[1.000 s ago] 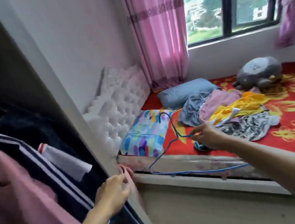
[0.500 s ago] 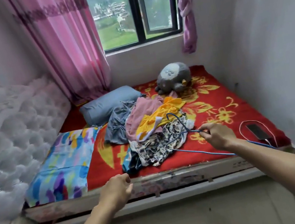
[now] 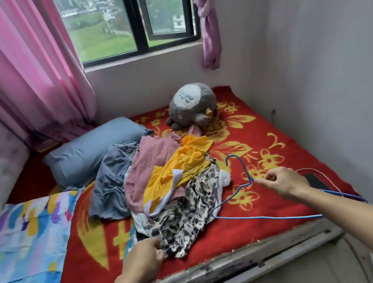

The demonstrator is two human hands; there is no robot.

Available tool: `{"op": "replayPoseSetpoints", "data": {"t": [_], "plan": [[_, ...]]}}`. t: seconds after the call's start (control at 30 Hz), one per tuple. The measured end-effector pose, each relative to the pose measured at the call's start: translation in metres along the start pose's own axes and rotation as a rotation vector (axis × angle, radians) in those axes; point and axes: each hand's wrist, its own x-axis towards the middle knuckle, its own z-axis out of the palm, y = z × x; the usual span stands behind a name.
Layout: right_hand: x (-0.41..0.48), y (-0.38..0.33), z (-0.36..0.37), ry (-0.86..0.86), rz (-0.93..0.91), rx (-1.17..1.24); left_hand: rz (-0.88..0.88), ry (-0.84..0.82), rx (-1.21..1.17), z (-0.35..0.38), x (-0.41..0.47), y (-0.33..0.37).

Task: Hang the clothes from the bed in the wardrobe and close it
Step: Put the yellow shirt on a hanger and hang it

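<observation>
A person stands at the near edge of a bed [image 3: 281,229] covered in a red blanket with yellow flowers, looking down at both bare hands. In the middle of the bed lies a loose pile of clothes [image 3: 163,184]: a grey-blue piece on the left, pink and yellow ones on top, and a leopard-print garment [image 3: 184,220] nearest the viewer. The left hand [image 3: 142,260] has its fingers pinched together on the near hem of that print garment. The right hand [image 3: 283,183], to the right of the pile, holds a blue wire hanger [image 3: 250,218] at its neck between thumb and finger, the hook pointing to the far side. The wardrobe is out of view. The step in hand looks like picking the first garment to go on the hanger (nothing from the pile hangs on it yet). Next, the left hand would likely need to lift the garment clear of the pile and find its neck opening so the hanger can slide in.
</observation>
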Motion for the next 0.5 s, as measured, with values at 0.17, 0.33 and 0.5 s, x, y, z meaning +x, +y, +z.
{"op": "replayPoseSetpoints", "data": {"t": [0.17, 0.33, 0.5], "plan": [[0.081, -0.024, 0.013, 0.088, 0.071, -0.039, 0.018, -0.093, 0.025, -0.016, 0.103, -0.008], [0.151, -0.023, 0.046, 0.04, 0.056, 0.103, 0.076, -0.189, 0.052, -0.008, 0.173, 0.007], [0.256, -0.016, 0.104, 0.024, 0.111, 0.253, 0.02, -0.25, 0.0, 0.019, 0.229, 0.014]]}}
